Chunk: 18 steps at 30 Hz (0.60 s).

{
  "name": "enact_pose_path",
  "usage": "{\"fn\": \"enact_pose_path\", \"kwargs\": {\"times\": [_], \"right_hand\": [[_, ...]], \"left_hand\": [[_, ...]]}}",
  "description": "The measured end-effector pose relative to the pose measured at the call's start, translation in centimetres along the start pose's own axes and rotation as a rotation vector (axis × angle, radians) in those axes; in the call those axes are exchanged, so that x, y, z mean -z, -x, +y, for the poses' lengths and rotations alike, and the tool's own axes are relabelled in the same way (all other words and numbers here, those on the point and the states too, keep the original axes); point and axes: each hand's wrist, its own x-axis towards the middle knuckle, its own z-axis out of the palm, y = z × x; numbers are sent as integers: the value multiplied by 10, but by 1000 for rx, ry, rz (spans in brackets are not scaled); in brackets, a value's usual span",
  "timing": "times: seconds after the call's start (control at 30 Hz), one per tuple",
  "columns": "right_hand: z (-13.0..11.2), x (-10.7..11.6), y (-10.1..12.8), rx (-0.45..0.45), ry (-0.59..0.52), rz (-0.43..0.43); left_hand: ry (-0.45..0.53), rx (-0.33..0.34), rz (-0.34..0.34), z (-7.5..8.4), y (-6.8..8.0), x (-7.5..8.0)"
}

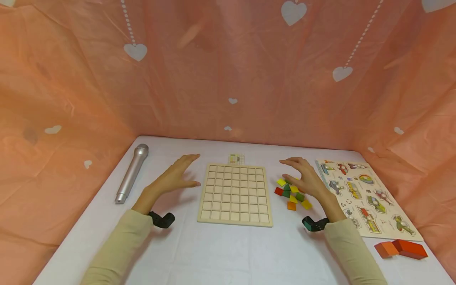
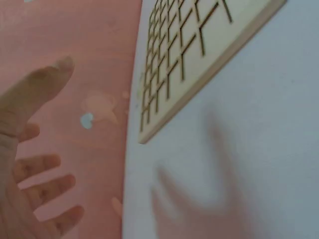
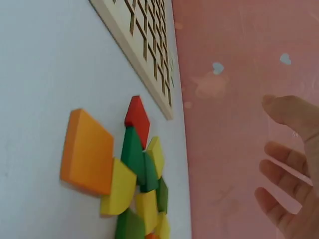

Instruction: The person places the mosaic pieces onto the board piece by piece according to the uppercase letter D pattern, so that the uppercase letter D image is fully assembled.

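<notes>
Wooden board (image 1: 235, 194) between raised grips (image 1: 173, 178) (image 1: 308, 179)

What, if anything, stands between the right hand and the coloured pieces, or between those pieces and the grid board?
Nothing visible: the right hand has open space down to the coloured pieces, and only white tabletop separates them from the grid board.

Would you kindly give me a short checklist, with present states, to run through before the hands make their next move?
1. Left hand free: ok, it holds nothing.
2. Right hand free: ok, it holds nothing.
3. Grid board flat on the table: ok.
4. Coloured pieces spread singly: not ok, they lie bunched, several touching.
5. Small card legible: cannot tell, its print is too small here.
</notes>
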Motion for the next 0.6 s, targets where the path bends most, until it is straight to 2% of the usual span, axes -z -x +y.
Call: {"fn": "enact_pose_path", "kwargs": {"times": [0.1, 0.23, 0.43, 0.6], "right_hand": [[7, -4, 3, 14, -24, 32], [17, -8, 9, -18, -46, 47], [25, -10, 17, -155, -99, 29], [29, -12, 20, -264, -139, -44]], "left_hand": [[60, -41, -23, -6, 1, -7], [100, -37, -46, -14, 2, -17], [135, -36, -103, -26, -1, -32], [128, -33, -174, -30, -1, -41]]}}
